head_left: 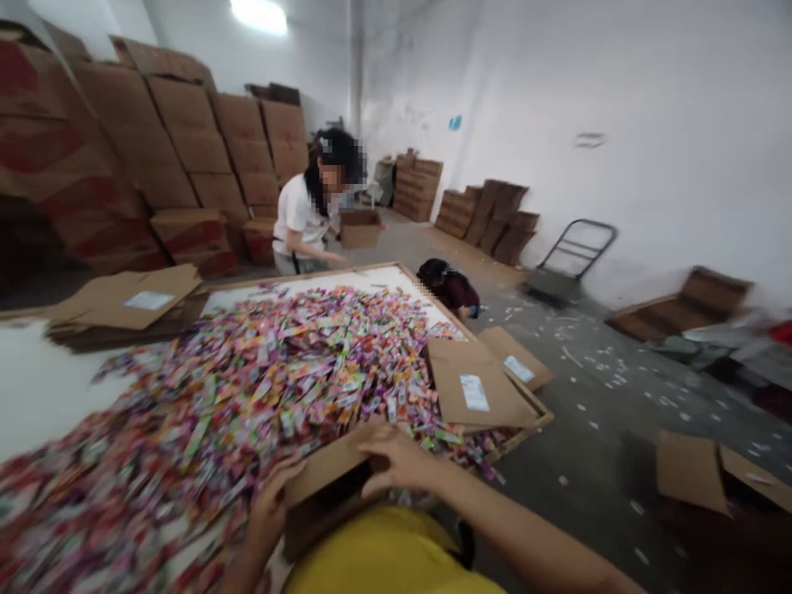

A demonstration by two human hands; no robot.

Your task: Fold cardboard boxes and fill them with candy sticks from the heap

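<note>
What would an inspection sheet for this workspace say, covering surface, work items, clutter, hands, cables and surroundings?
Surface: white-topped table with a raised brown edge, largely covered.
Work items: brown cardboard box between the hands; a broad heap of small colourful packets beyond it.
Clutter: flattened cardboard at left, labelled cardboard on the right corner; pale scraps on the floor.
Hands: left hand and right hand touch the box at opposite ends; blur hides how firmly.
Cables: nothing seen.
Surroundings: person in white across the table, another crouching person, stacked boxes, platform trolley.
</note>
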